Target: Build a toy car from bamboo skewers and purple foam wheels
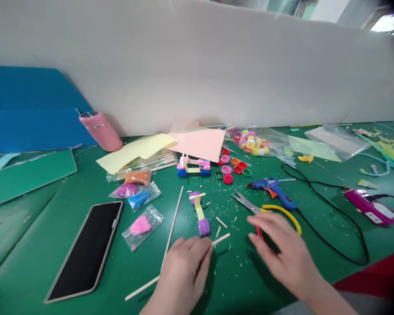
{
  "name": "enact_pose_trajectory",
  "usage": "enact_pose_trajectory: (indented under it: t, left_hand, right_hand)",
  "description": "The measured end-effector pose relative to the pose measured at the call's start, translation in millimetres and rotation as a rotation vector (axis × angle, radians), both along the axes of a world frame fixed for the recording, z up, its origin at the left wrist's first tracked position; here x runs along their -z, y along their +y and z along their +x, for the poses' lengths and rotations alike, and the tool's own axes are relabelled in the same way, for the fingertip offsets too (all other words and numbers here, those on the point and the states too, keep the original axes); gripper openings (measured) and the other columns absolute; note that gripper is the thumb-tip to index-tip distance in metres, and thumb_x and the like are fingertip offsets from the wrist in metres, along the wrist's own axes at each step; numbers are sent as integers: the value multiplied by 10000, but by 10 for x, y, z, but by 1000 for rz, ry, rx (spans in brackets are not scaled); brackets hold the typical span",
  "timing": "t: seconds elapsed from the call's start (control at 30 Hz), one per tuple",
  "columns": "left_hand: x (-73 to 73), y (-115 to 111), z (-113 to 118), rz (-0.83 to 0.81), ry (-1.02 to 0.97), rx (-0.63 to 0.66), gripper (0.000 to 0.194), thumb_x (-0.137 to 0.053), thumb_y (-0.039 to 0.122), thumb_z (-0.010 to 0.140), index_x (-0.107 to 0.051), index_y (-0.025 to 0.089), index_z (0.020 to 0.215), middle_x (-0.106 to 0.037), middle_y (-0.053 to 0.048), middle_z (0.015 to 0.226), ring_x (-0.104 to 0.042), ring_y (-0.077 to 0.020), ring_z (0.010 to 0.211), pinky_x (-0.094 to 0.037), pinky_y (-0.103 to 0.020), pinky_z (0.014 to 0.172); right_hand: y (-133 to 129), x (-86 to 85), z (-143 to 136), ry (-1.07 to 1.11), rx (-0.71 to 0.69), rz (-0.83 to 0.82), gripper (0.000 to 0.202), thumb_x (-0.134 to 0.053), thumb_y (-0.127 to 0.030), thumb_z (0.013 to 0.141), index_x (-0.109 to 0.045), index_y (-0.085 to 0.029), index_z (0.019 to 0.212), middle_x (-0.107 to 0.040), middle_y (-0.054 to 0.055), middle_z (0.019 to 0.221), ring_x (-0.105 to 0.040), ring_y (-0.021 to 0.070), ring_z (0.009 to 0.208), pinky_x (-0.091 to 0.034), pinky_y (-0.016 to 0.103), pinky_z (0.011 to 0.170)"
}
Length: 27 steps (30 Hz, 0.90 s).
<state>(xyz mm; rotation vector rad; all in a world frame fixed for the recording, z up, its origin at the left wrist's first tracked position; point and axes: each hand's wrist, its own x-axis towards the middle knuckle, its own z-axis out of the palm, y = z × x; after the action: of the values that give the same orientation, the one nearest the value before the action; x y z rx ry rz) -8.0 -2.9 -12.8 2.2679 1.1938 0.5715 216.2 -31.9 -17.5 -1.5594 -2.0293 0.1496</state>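
My left hand (pixel 185 267) pinches a thin wooden stick (pixel 221 239), which pokes out on both sides of the fingers and lies slanted near the table surface. A second, longer stick (pixel 174 218) runs away from me, partly behind that hand. My right hand (pixel 279 249) is spread, thumb apart from the fingers, beside scissors (pixel 248 202) with a yellow handle. Something red (pixel 258 231) shows between thumb and fingers; its kind is mostly hidden. Ahead of my left hand lies a small piece with purple blocks (pixel 203 227) joined by a pale yellow strip (pixel 199 211).
A phone (pixel 85 253) lies left, near bagged clay (pixel 141 225). Farther back are a small model car (pixel 193 166), bottle caps (pixel 227 179) and a pink bottle (pixel 101 131). A blue glue gun (pixel 276 189) trails a black cord to a purple power strip (pixel 371 207).
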Motion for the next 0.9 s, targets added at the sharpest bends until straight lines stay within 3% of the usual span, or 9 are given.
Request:
enact_pose_trajectory:
  t: [0.1,0.27,0.47,0.67,0.9]
  left_hand:
    - [1,-36,23,116,120,55,234,-370,137,833,-590,171,761,-612,-45,616,-530,-177,504,-374,-289,510]
    - [23,-66,-9,250,216,85,241,-359,89,806,-570,171,723,-598,-49,607,-509,-176,478,-361,-281,460]
    - [163,-113,3,320,262,99,255,-364,46,765,-577,152,857,-610,-65,652,-533,-182,500,-400,-281,456]
    - [187,-127,35,461,244,64,272,-368,33,731,-579,98,890,-622,-75,608,-525,-194,444,-415,-300,412]
    - [233,-145,43,421,226,17,240,-384,77,766,-576,136,896,-616,-59,617,-526,-172,465,-411,-268,432]
  right_hand:
    - [33,-83,-341,55,-257,-89,250,-476,-207,862,-556,-217,1098,-597,78,993,-549,205,891,-443,334,759]
    - [112,8,-505,59,-353,-202,230,-406,-226,910,-623,-172,961,-633,62,774,-533,178,717,-412,307,653]
    - [107,76,-492,94,-380,-244,243,-380,-197,915,-618,-164,879,-633,56,732,-536,162,675,-394,280,637]
    - [82,167,-524,84,-359,-214,282,-346,-205,919,-608,-155,827,-614,55,691,-491,162,623,-367,283,589]
    - [27,162,-597,170,-238,-307,297,-359,-230,909,-573,-185,708,-537,5,601,-467,139,573,-338,262,555]
